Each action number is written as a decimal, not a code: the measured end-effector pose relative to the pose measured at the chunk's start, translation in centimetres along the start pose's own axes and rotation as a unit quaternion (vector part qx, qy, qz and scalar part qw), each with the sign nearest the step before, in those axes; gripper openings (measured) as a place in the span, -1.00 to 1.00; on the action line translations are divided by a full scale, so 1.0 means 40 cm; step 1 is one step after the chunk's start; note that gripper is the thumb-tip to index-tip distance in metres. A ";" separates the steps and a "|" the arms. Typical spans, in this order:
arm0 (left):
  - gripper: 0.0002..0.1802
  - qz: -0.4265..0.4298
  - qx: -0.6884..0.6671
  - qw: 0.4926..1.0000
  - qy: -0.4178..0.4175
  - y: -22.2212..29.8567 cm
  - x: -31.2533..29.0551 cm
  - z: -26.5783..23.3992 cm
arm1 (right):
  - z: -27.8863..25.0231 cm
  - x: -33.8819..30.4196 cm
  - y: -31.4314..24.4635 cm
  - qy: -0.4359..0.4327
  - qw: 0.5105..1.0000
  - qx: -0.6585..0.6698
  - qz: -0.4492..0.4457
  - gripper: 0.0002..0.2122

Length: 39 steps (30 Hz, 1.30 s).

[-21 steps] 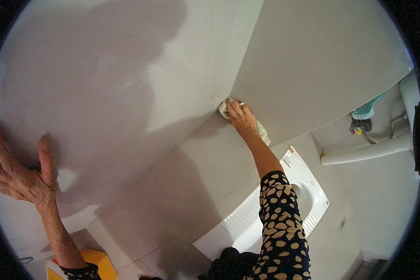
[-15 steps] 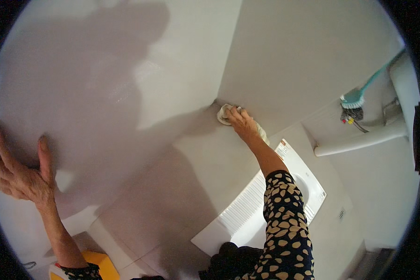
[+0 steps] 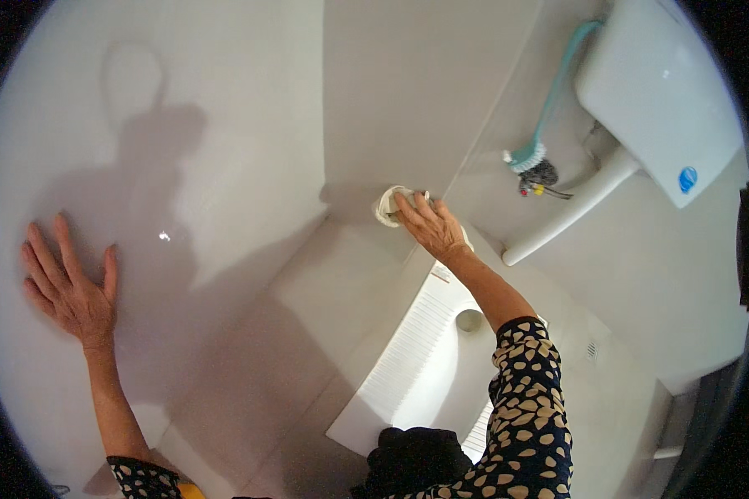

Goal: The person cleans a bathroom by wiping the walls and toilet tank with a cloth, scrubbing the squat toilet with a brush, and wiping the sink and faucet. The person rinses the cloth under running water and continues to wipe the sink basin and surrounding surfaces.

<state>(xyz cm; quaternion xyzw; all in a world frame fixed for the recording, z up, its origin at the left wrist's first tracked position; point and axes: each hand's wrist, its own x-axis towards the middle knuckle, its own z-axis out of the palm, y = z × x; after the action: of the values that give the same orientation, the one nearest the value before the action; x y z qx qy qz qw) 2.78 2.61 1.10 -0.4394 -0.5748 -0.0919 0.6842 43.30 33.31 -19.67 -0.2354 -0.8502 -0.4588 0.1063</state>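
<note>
My right hand [image 3: 434, 226] grips a crumpled whitish cloth [image 3: 386, 209], pressed against the grey wall [image 3: 416, 91] just right of the room corner. Part of the cloth is hidden under my fingers. At the left, my left hand [image 3: 73, 293] lies with fingers spread on the pale wall [image 3: 241, 100]; nothing is in it. Below my right forearm a white squat toilet pan [image 3: 429, 366] with ribbed footrests is set in the floor. My right sleeve covers some of it.
On the right hangs a white cistern [image 3: 641, 83] with a thick white pipe [image 3: 570, 208]. Beside them are a teal brush [image 3: 549, 104] and a dark scourer [image 3: 541, 173]. A floor drain [image 3: 592, 351] lies right of the pan. Something yellow [image 3: 190, 491] shows at the lower left.
My view has turned to the right, showing more of the cistern. My right hand has moved the cloth rightward along the wall, away from the corner. My left hand stays spread at the wall.
</note>
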 end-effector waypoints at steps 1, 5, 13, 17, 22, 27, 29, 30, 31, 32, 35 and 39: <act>-0.21 0.003 -0.001 1.000 -0.005 -0.010 0.005 -0.009 | -0.029 0.012 0.019 0.008 0.999 0.017 0.030 -0.63; -0.22 -0.010 -0.025 1.000 -0.005 0.006 0.023 -0.023 | -0.154 0.031 0.167 0.093 0.980 0.039 0.172 -0.62; -0.20 -0.003 -0.001 0.999 -0.046 -0.010 0.006 -0.037 | -0.244 0.199 0.403 0.374 0.698 0.428 0.436 -0.62; -0.21 -0.003 0.003 0.999 -0.047 0.019 0.014 -0.034 | -0.168 0.161 0.340 0.322 0.584 0.564 0.488 -0.65; -0.17 0.018 0.017 0.998 -0.050 0.011 0.005 -0.036 | 0.007 0.089 0.147 0.306 0.527 0.565 0.556 -0.65; -0.19 0.013 0.047 0.997 -0.063 -0.002 0.011 -0.054 | 0.156 0.011 -0.073 0.137 0.360 0.675 0.629 -0.64; -0.20 -0.001 0.039 0.997 -0.062 0.033 0.016 -0.046 | 0.234 -0.058 -0.140 0.163 0.225 0.714 0.643 -0.65; -0.20 -0.001 0.042 0.997 -0.065 0.032 0.016 -0.047 | 0.228 -0.052 -0.157 0.172 0.148 0.734 0.640 -0.65; -0.21 -0.002 0.042 0.997 -0.068 0.036 0.015 -0.045 | 0.227 -0.055 -0.160 0.164 0.171 0.730 0.641 -0.64; -0.21 -0.003 0.041 0.997 -0.069 0.045 0.011 -0.038 | 0.228 -0.067 -0.155 0.156 0.196 0.724 0.643 -0.63; -0.20 0.001 0.054 0.996 -0.071 0.026 -0.009 -0.021 | 0.107 -0.004 -0.063 0.194 0.294 0.701 0.620 -0.59; -0.20 -0.003 0.061 0.996 -0.065 0.006 -0.026 -0.015 | -0.101 0.108 0.155 0.278 0.434 0.674 0.529 -0.57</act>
<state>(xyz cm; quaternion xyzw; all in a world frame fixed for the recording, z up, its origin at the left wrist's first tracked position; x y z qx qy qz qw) 3.04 1.93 0.10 -0.4003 -0.6241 -0.0299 0.6703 42.52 34.17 -11.18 -0.3527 -0.5245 0.3649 0.6837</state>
